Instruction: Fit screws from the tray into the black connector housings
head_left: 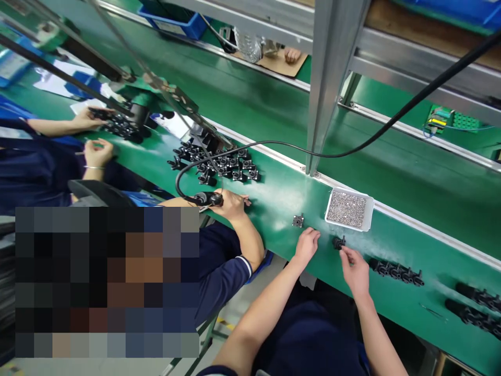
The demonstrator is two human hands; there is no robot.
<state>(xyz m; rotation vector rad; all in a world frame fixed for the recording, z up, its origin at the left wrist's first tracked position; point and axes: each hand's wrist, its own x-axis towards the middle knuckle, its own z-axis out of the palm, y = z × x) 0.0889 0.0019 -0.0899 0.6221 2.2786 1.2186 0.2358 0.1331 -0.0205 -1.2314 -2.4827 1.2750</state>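
My right hand (355, 267) pinches a small black plastic fitting (338, 243) with short pipe stubs between thumb and fingertips, just above the green bench. Left of it, my left hand (307, 244) is closed, its fingertips pressed together near the bench top; whatever is in them is too small to name. A similar black fitting (298, 221) with bright screw heads at its corners stands just beyond my left hand. Behind both hands lies a white tray (370, 215) full of small metal screws.
A row of black fittings (397, 272) lies right of my right hand, with more rows (475, 316) and tweezers (432, 312) farther right. At left a co-worker's hand (230, 204) holds a corded power screwdriver (207, 199) near many fittings (227, 164). A metal post (318, 104) rises behind.
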